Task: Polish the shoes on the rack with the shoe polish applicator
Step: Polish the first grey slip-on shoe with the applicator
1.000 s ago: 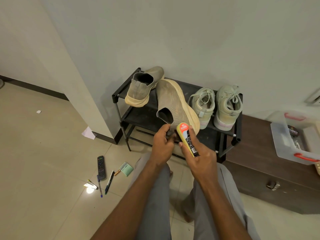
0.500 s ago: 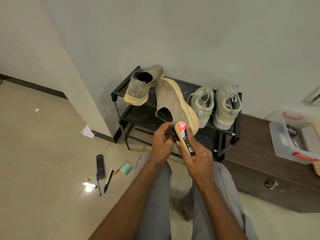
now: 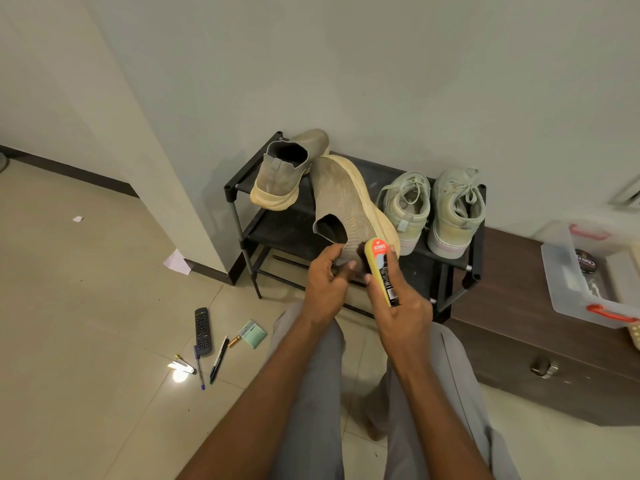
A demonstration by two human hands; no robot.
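Left hand (image 3: 325, 285): fingers curled round the heel of a beige knit slip-on shoe (image 3: 349, 206), tipped on its side over the front edge of the black shoe rack (image 3: 476, 258). Right hand (image 3: 398, 306): fingers wrapped round the shoe polish applicator (image 3: 382, 270), dark sponge face against the shoe's heel. Matching slip-on (image 3: 287, 171) and a pair of pale green lace-up sneakers (image 3: 429, 209) stand on the rack's top shelf.
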